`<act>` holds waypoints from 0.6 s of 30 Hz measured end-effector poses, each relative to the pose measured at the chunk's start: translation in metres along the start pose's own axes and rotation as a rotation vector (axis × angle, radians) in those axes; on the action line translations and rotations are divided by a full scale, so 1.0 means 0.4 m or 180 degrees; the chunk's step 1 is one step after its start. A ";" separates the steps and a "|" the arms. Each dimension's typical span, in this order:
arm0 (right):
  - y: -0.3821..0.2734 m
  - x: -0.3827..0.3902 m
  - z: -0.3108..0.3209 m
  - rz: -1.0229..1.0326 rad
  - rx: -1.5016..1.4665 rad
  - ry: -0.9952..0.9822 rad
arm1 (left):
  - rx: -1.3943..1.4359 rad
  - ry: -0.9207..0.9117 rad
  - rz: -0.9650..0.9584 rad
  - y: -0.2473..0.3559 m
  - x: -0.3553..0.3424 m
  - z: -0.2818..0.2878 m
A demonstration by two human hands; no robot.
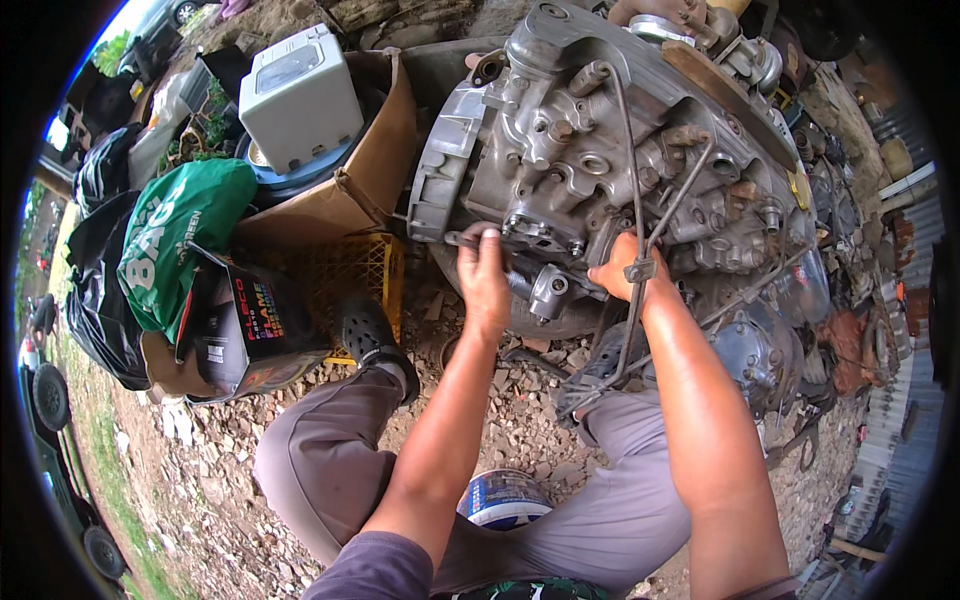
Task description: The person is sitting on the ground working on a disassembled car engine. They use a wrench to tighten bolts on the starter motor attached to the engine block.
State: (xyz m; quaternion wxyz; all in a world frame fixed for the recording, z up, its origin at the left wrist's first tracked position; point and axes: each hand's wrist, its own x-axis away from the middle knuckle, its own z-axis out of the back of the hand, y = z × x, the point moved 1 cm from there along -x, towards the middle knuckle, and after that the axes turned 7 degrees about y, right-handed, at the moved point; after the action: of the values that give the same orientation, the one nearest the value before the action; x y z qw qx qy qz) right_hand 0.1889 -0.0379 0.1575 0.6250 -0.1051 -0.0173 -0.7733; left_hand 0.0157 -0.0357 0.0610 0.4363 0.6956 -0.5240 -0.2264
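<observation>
A large grey metal engine [560, 150] fills the space in front of me, its castings, bolt holes and bent metal pipes [632, 190] facing me. My left hand [483, 275] is at its lower left edge, fingers closed in a pinch; a small flat metal end [453, 238] pokes out beside the fingertips, and I cannot make out what it belongs to. Farther right, my right hand [620, 270] reaches in behind the pipes with its fingers curled. Whatever it grips there is hidden. Between the hands sits a round metal fitting [548, 292] with an open bore.
Left of the engine are a cardboard box [375, 160] holding a grey-white plastic unit [300, 95], a yellow crate [385, 285], a green bag [185, 240] and a black printed box [255, 325]. A bucket [505, 498] stands between my legs on rubble. Metal parts [750, 350] lie at right.
</observation>
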 end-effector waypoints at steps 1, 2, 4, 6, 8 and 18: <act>-0.004 0.003 0.002 0.0005 -0.0046 0.0012 | -0.0224 0.0015 0.0406 -0.010 0.023 -0.002; -0.007 0.004 0.006 0.0008 -0.0091 0.0024 | -0.0526 -0.0105 0.0342 -0.042 0.039 0.003; -0.009 0.007 0.006 0.0117 -0.0132 0.0034 | -0.0707 -0.0096 0.0627 -0.083 0.081 -0.014; -0.012 0.010 0.013 0.0119 -0.0199 -0.0098 | -0.0426 0.0131 0.1563 -0.107 0.102 -0.040; -0.028 0.008 0.030 0.0050 -0.0312 -0.0368 | -0.0261 0.0023 0.2105 -0.130 0.106 -0.035; 0.032 0.000 0.046 0.0217 -0.0714 -0.0381 | 0.0038 -0.0429 0.2677 -0.132 0.078 -0.072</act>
State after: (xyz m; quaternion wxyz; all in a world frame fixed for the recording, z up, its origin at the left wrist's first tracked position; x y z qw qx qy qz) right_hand 0.2041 -0.0379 0.1742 0.6332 -0.2208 0.0356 -0.7410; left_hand 0.0768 -0.0502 0.0360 0.4514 0.4073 -0.7908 -0.0707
